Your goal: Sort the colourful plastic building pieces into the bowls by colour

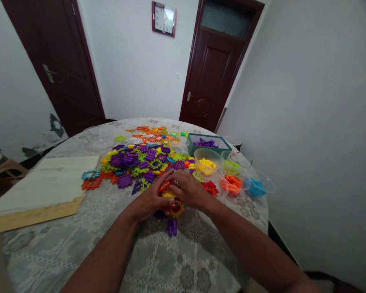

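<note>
My left hand (155, 197) and my right hand (185, 186) meet near the front of the pile, both curled around a small cluster of plastic building pieces (177, 208). Yellow, orange and red show between the fingers, with a toothed yellow-orange piece on the lower right side. How the pieces join is partly hidden by my hands. Just below, a purple tube-shaped piece (172, 228) lies on the tablecloth. Behind my hands spreads a heap of mixed toothed plates and tubes (140, 158) in purple, green, orange, blue and yellow.
Clear bowls hold sorted yellow pieces (206, 163), red pieces (210, 188), orange pieces (232, 184), green pieces and blue pieces (256, 187). A green-rimmed box (209, 149) with purple pieces stands behind them. Paper sheets (49, 183) lie at the left on the round table (110, 248).
</note>
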{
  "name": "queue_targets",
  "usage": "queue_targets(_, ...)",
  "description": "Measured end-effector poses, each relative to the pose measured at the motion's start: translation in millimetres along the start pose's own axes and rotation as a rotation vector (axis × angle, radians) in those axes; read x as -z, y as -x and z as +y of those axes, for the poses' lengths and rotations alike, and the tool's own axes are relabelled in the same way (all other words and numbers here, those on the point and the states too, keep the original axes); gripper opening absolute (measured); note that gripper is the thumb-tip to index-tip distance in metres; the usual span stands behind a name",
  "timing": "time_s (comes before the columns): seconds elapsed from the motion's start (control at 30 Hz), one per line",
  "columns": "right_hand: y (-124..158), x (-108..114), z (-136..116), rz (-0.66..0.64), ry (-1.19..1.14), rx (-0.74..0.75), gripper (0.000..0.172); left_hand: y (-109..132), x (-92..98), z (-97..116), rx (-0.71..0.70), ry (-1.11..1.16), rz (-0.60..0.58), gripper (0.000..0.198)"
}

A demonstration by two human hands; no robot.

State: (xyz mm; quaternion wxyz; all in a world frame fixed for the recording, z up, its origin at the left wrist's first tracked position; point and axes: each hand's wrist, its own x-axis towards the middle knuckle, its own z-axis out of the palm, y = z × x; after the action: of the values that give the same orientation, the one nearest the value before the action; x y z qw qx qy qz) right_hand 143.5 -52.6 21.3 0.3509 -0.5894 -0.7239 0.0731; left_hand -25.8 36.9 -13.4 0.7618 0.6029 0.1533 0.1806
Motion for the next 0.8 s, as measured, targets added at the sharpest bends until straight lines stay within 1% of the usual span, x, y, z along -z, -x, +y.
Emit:
queue_targets(0.1,1.5,-3.2,3.4,0.024,0.030,-0.035,0.014,0.5,-0.9,1.5,0.018,0.021,-0.004,0.112)
queue_targets(0.2,4.9,-5.0,3.1,0.108,0.007,-0.088,0.011,-0.9,-0.6,0.0,0.035,0.066,-0.019,0.113)
queue_targets(0.27,7.7,-6.4,1.7,0.180,-0.041,-0.158,0.011,-2.4,0.4,-2.4,0.038,0.104,-0.030,0.112)
queue_targets(0.37,11.8,-7.2,1.0,0.267,-0.201,-0.311,0.011,-5.0,2.9,-6.7,0.021,0.150,-0.024,0.102)
queue_targets(0.47,15.9,-3.3,3.2,0.346,-0.409,-0.444,0.017,-7.5,6.3,-10.1,0.047,0.153,0.024,0.088)
queue_targets(0.57,21.0,6.8,7.3,0.389,-0.559,-0.527,0.031,-9.4,8.3,-10.5,0.097,0.132,0.065,0.074)
queue_targets(0.67,28.5,18.8,12.2,0.404,-0.592,-0.572,0.042,-10.3,7.5,-7.6,0.121,0.130,0.096,0.066)
queue_targets(0.8,41.4,31.7,18.1,0.440,-0.564,-0.580,0.041,-11.1,6.4,-5.1,0.139,0.180,0.125,0.069)
